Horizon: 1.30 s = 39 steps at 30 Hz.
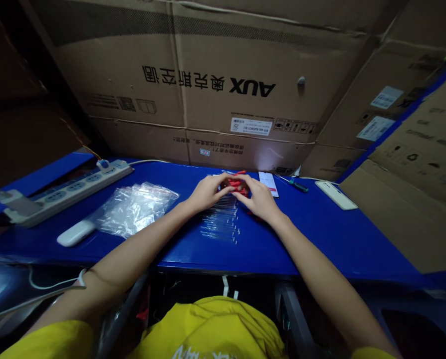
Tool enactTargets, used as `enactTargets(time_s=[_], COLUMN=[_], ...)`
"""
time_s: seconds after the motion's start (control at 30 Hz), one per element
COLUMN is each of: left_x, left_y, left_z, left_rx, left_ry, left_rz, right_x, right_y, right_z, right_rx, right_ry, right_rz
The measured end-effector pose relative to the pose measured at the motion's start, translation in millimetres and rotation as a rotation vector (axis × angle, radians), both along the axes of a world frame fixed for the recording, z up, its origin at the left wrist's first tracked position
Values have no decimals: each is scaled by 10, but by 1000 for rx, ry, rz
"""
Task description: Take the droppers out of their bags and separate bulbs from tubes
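Observation:
Both my hands meet at the middle of the blue table (320, 234). My left hand (207, 192) and my right hand (258, 197) are closed together around a small bunch of red pieces (236, 184). Just below the hands lies a row of clear thin tubes (221, 222) on the table. I cannot make out how the red pieces join the tubes.
A pile of clear plastic bags (135, 207) and a small white device (75, 233) lie at left, beside a power strip (69, 192). A phone (268, 182), a green-handled screwdriver (296, 185) and a white remote (335, 194) lie behind. Large cardboard boxes (223, 85) wall the back and right.

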<state>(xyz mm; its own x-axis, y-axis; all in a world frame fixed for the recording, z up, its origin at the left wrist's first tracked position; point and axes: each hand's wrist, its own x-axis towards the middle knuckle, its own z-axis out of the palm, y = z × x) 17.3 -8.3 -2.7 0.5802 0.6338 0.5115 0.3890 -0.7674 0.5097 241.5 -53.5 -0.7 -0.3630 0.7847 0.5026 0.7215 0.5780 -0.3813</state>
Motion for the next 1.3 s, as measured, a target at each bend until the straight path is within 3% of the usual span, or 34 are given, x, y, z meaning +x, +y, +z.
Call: enactTargets(time_s=[0.13, 0.23, 0.47, 0.53, 0.73, 0.87, 1.07, 1.2, 1.3], left_x=[109, 146, 85, 73, 96, 108, 111, 117, 123], left_y=[-43, -59, -12, 16, 71, 81, 80, 83, 82], left_z=[-58, -90, -117, -139, -206, -228, -242, -243, -232], left_rx=[-158, -179, 135, 164, 222, 236, 216, 210, 217], left_ry=[-145, -153, 181, 253, 353, 393, 400, 395, 392], left_rz=[-50, -56, 4, -6, -27, -23, -28, -37, -47], right_x=[97, 174, 475, 554, 755, 975, 1313, 1330, 1275], right_y=[28, 30, 124, 152, 147, 129, 151, 159, 148], right_z=[44, 104, 148, 148, 206, 224, 200, 170, 164], right_rx=[25, 20, -78, -122, -174, -358, -674, -845, -886], right_ry=[21, 39, 504, 537, 152, -62, -108, -113, -79], right_rz=[71, 73, 44, 29, -119, -144, -191, -236, -197])
